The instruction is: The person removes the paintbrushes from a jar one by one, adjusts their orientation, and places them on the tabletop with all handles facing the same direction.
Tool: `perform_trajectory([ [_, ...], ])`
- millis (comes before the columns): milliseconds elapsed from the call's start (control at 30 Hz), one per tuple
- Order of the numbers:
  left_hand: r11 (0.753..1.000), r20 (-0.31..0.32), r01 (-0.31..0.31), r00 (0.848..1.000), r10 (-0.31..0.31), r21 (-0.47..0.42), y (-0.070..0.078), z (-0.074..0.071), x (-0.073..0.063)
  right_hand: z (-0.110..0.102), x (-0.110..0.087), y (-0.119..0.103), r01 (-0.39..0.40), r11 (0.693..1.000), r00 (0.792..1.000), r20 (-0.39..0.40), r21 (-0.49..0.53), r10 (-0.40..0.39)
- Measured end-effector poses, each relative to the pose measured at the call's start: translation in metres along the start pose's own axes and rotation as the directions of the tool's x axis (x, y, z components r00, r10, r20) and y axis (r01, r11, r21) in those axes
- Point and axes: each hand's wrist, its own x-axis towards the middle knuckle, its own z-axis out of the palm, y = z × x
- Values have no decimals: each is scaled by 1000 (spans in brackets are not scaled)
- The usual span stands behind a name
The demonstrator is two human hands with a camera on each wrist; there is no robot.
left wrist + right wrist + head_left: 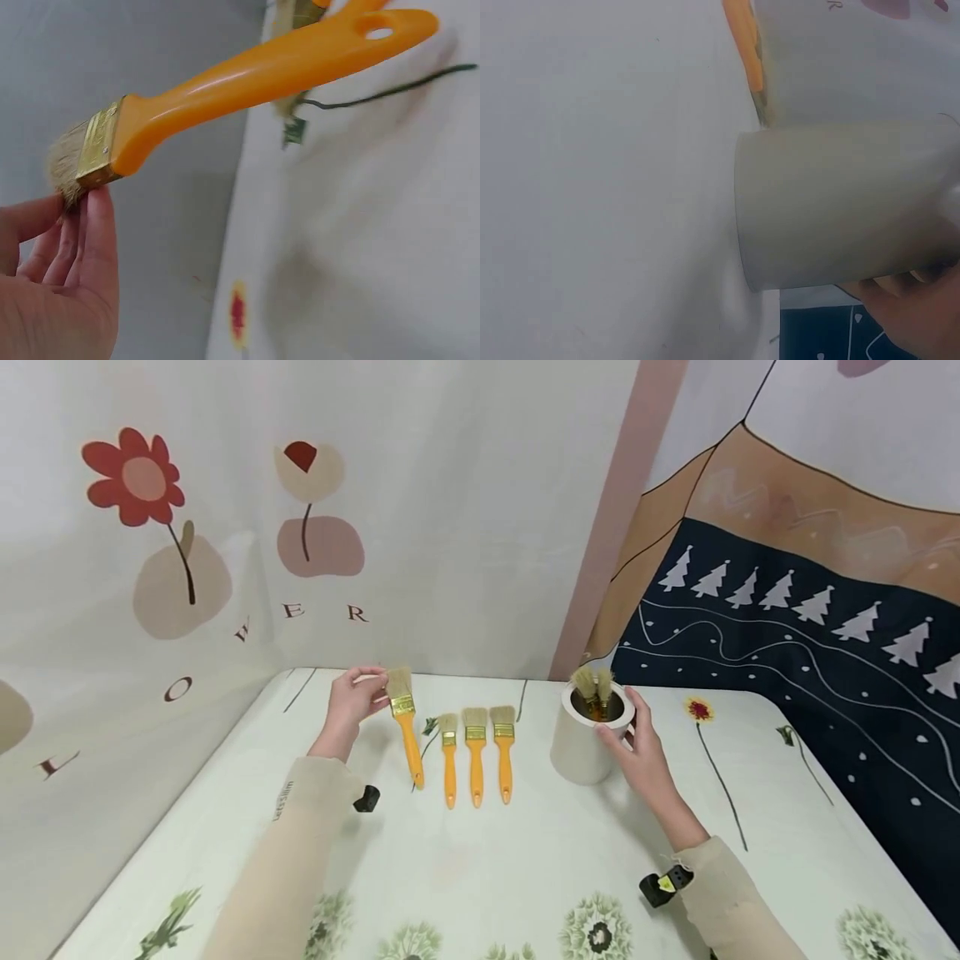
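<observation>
My left hand (352, 702) pinches a paintbrush (409, 739) by its bristle end, and the orange handle (255, 75) points away from the fingers. In the left wrist view, the thumb and fingertips meet on the bristles just past the gold ferrule (99, 142). Three more paintbrushes (476, 760) lie side by side on the table, bristles toward the wall. My right hand (647, 758) grips the upper side of an off-white cylindrical holder (576, 752), thumb near its rim. Brushes (592, 687) stand inside it, bristles up; their handles are mostly hidden.
A white cloth (480, 868) printed with flowers covers the table. Behind it hangs a pale curtain (465, 527) with flower prints, and a dark blue panel with white trees (795, 627) is at the right. Small black cameras (660, 887) sit on the wrists.
</observation>
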Motion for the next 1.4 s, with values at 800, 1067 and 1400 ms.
perform_trajectory([
  [800,975,103,150,980,-169,164,-55,27,13,2,-6,5,2,1000,1000,-4,-18,-3],
  [1067,986,63,75,994,-85,152,-45,31,15,1,-2,4,16,1000,1000,-14,-24,-16],
  [1400,993,25,-29,999,26,115,-23,39,16,1,-2,3,9,1000,1000,-9,-22,-9],
])
